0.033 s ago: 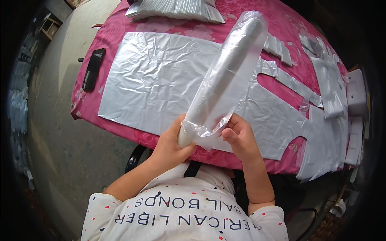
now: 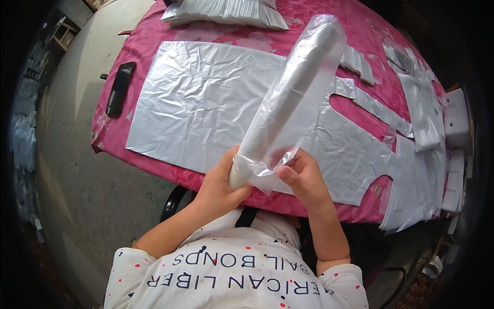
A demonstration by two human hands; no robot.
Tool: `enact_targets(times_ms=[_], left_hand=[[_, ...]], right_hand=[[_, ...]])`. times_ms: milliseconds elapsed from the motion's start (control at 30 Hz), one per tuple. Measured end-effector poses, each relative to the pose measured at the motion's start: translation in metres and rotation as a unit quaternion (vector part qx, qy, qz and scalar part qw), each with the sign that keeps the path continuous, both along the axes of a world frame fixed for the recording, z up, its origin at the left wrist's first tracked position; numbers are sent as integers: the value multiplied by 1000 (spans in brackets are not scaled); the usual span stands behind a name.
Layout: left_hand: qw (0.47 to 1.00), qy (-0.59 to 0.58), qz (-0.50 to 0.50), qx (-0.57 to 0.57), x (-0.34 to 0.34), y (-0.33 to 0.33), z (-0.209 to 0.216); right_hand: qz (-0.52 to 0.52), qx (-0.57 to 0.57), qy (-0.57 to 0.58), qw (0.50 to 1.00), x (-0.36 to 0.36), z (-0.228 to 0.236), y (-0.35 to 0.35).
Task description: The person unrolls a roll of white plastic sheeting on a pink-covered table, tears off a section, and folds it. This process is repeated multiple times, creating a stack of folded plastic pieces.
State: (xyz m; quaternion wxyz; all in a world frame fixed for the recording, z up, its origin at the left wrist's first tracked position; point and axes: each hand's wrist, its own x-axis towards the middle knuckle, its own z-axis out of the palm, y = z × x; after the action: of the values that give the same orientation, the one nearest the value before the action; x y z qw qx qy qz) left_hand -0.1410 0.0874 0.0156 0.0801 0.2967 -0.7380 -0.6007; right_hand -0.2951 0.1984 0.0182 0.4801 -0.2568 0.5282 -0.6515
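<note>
Two bare hands: the left hand [image 2: 218, 180] and the right hand [image 2: 306, 177], one on either side of the near end of a long, whitish, cylindrical roll [image 2: 278, 105].
Roll's place: held up in front of the person's body, above a large, creased, silvery plastic sheet [image 2: 193, 103].
Roll's long axis: slants from the left hand away from the person and toward their right; the far end is touched by neither hand.
Film around it: a loose, clear, shiny plastic sleeve [image 2: 320, 77] encloses most of the roll, with slack along its right side.
Sleeve's near edge: lies between the hands; the roll's butt sticks out at its left, while the slack spreads toward the right hand.
Left hand: closed around the butt, thumb on the near side, most fingers hidden beneath.
Right hand: partly curled, fingers at the sleeve's edge and thumb in front; whether it pinches firmly, I cannot tell.
Nearer hand: left for the roll, which it touches; right for the slack film.
Under the sheet: a pink, flower-patterned tablecloth [image 2: 114, 136].
Left of the sheet: a black, oblong phone [image 2: 120, 88], well apart from both hands.
</note>
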Motion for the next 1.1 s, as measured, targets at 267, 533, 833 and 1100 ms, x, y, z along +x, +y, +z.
enact_targets(times_ms=[267, 533, 833, 1100], left_hand=[[999, -15, 22, -24, 2, 0, -2], [980, 17, 4, 198, 2, 2, -5], [865, 87, -169, 465, 7, -6, -5], [720, 74, -318, 613, 16, -7, -32]], right_hand=[[55, 107, -72, 990, 3, -9, 1], [4, 55, -74, 996, 1, -26, 3], [157, 18, 47, 986, -9, -30, 17], [156, -40, -115, 980, 17, -8, 13]])
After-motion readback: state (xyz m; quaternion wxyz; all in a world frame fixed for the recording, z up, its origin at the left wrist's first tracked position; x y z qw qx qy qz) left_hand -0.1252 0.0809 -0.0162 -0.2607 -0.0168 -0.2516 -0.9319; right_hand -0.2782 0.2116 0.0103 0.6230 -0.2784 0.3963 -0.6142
